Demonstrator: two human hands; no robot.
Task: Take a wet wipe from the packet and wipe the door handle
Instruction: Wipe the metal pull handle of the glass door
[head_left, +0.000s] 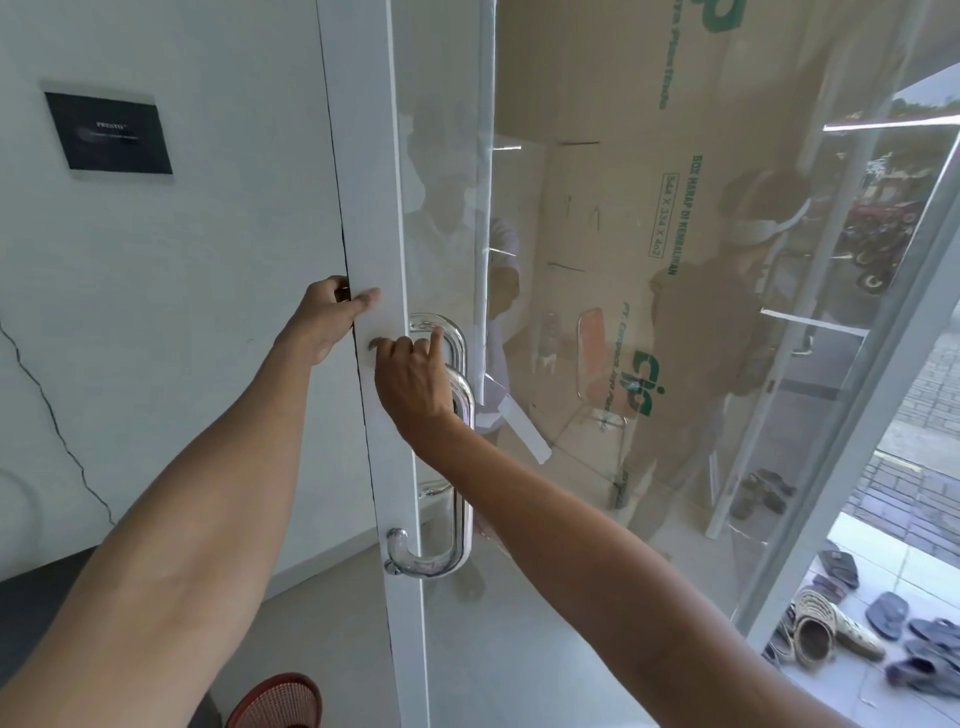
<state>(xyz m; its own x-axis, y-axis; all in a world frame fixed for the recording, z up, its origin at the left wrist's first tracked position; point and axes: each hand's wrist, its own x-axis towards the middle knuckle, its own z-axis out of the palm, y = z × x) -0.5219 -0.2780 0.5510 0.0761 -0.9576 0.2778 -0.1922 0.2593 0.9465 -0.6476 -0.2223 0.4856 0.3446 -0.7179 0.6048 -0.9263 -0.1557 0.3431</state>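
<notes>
at the bottom edge of the view, nearest the person, a red woven basket (278, 701) sits on the floor, and no wipe packet shows anywhere. both forearms reach up from there to the door.

the left hand (326, 318) is curled around the hinge-free edge of the white door frame (376, 208), thumb on the front face and fingers wrapped behind, so it is closed on the frame and steadies the door. the right hand (413, 382) is at the upper end of the steel door handle (457, 467), fingers half curled, one finger raised against the top bend and the others pressing toward the frame beside the mount. whether a wet wipe is under those fingers cannot be told; a pale patch on the frame near the thumb could be the wipe or only glare.

judging by this, the wiping is at the top mount. to do it well, keep the left hand firm so the door does not swing, wrap the wipe fully round the tube instead of dabbing one face, then draw it down the long bar to the lower curve and its mount near the frame's bottom run, turning the wrist to reach the glass side. fold to a clean face if it greys.

beyond the glass pane (675, 312) stand a cardboard box, a chair and scattered sandals.
</notes>
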